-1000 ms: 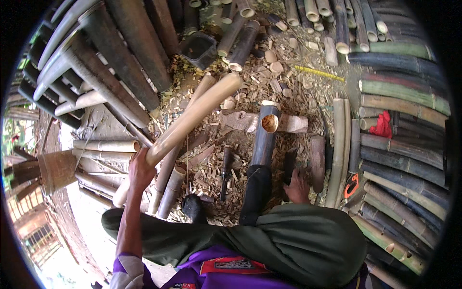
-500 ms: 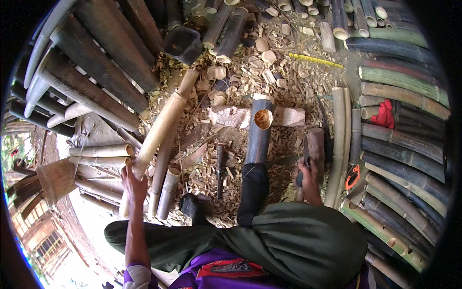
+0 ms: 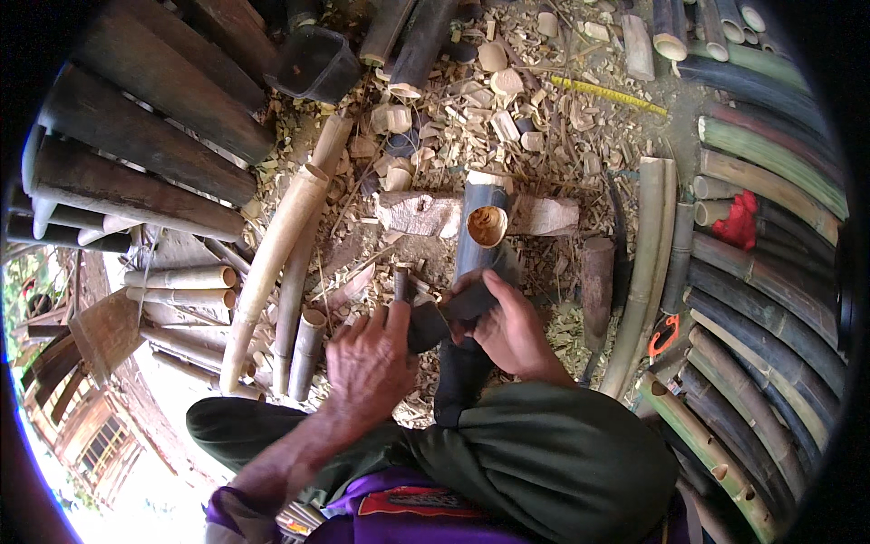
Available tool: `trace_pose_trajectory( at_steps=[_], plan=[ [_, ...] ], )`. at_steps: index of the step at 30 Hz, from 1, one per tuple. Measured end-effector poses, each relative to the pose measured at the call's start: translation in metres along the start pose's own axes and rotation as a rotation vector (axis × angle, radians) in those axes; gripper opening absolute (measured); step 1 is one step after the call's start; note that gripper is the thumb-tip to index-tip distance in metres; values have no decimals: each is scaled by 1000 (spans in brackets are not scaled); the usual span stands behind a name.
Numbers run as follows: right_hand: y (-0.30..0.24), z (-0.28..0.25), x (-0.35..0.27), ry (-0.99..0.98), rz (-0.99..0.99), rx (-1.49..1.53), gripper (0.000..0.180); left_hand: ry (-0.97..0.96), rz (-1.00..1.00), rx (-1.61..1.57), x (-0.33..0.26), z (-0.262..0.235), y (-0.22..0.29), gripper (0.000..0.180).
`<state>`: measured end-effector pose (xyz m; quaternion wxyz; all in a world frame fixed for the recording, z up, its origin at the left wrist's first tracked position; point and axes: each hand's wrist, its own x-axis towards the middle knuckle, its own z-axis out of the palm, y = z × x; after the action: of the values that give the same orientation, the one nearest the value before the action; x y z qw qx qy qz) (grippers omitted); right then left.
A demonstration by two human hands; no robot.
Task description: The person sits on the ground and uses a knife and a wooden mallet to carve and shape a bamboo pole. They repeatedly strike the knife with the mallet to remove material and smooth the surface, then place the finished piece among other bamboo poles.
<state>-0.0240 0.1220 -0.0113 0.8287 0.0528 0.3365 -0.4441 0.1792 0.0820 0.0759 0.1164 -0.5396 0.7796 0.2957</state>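
Both hands meet over my shin, in front of a dark bamboo tube (image 3: 485,195) with an oval hole cut in its upper side. My right hand (image 3: 515,331) grips a dark, block-like piece (image 3: 471,304) between thumb and fingers. At its left, my left hand (image 3: 372,363) is closed round the end of a second dark piece (image 3: 426,328), which touches the first; their exact kind is unclear. A narrow rod-like tool (image 3: 401,279) shows just beyond my left knuckles, its lower part hidden. The tube lies across a pale wooden block (image 3: 544,218), near my dark-covered foot.
Wood chips (image 3: 562,145) cover the ground. A wooden club-like piece (image 3: 596,290) lies at right, past it long bamboo poles (image 3: 652,263), an orange-handled tool (image 3: 664,335) and a red cloth (image 3: 739,220). Left are a pale bamboo pole (image 3: 272,254) and a black bin (image 3: 313,68).
My left hand has left the pale bamboo pole and come to the middle. My right hand has moved inward from beside the club-like piece, bringing the dark piece with it.
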Motion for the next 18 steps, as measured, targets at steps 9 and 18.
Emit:
trace_pose_trajectory(
  at_steps=[9,18],
  plan=[
    [2,-7,38,-119,47,605,38,-307,279,386,100,-103,14,20],
    [-17,-12,39,51,122,247,32,-510,39,28,80,-56,-18,26]
  ],
)
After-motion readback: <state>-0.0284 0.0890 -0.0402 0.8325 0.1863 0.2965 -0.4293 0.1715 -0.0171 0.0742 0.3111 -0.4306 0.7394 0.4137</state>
